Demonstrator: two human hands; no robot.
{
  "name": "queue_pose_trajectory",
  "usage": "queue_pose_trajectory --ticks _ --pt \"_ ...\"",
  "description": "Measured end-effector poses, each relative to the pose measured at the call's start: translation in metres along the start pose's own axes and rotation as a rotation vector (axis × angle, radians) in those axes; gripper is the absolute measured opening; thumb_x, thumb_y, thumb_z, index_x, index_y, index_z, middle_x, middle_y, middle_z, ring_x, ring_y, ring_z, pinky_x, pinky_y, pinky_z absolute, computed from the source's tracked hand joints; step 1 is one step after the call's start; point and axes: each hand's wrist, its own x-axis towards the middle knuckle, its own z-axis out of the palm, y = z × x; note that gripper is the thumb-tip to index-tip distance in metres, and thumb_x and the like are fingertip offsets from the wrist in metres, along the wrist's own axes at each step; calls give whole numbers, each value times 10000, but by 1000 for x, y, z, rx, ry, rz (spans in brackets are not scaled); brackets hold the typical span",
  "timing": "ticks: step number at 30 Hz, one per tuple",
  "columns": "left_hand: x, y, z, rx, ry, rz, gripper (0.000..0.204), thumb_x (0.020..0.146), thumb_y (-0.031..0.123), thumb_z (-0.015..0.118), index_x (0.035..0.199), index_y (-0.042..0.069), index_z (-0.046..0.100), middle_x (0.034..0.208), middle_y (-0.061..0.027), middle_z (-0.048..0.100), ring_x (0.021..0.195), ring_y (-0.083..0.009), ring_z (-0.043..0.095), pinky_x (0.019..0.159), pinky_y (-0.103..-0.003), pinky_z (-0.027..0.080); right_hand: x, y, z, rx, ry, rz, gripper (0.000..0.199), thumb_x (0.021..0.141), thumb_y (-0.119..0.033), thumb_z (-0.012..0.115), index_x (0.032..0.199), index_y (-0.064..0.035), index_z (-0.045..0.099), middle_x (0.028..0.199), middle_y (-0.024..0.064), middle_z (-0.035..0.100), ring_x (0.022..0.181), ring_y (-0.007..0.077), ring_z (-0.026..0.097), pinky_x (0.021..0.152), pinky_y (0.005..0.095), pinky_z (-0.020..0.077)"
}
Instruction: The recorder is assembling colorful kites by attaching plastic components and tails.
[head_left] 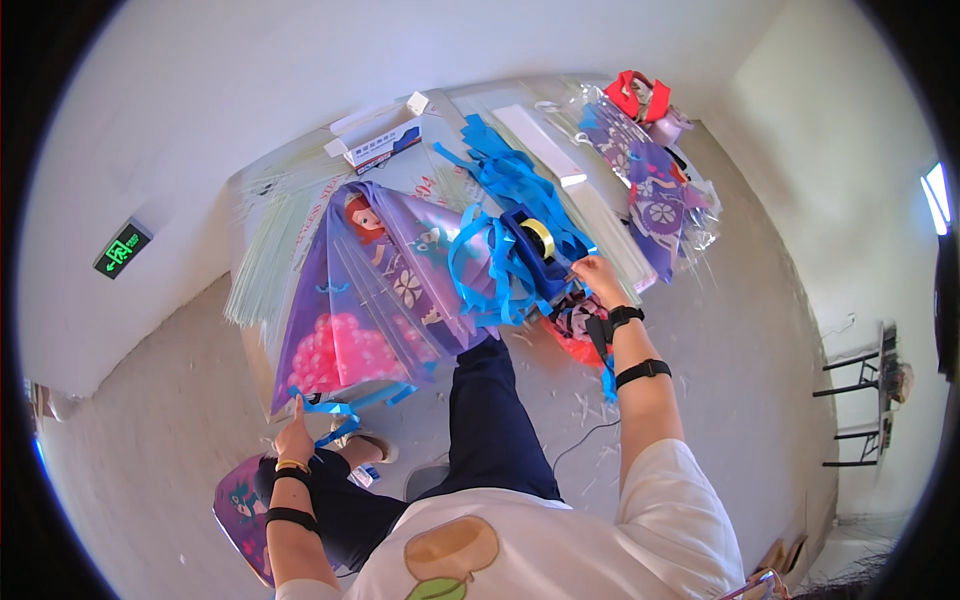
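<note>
A purple kite (345, 290) with a cartoon figure and a pink lower part lies folded over the near left of the table. At its lower left corner, the fingers of my left hand (293, 437) are closed on a blue ribbon (338, 408), close against the kite's edge. My right hand (598, 280) reaches to the front of a blue tape dispenser (530, 262) holding a yellowish roll. Its thumb and fingers pinch the loose end of the tape (570, 268). More blue ribbons (500, 275) lie tangled beside the dispenser.
Thin pale rods (265, 245) spread along the table's left side. Behind are an open white box (378, 135), long white boxes (610, 230), and more purple kites in clear wrapping (655, 190). A red bag (575, 335) sits below the dispenser. A black cable (585, 435) crosses the floor.
</note>
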Motion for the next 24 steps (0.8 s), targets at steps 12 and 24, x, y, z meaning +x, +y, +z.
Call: queue_pose_trajectory --ticks 12,24 --pt "7 3 3 35 -12 -4 964 782 23 581 1496 292 -8 955 -206 670 893 -355 659 765 -459 511 -11 23 -17 130 -71 -74 149 747 -153 643 679 -46 566 661 -14 531 623 83 480 574 276 366" --pt "3 0 5 15 0 -17 957 783 20 577 1496 289 -3 946 -211 668 889 -367 656 766 -465 510 -38 38 -10 746 -187 453 246 866 -246 648 954 -17 638 907 81 640 837 190 615 772 322 519"
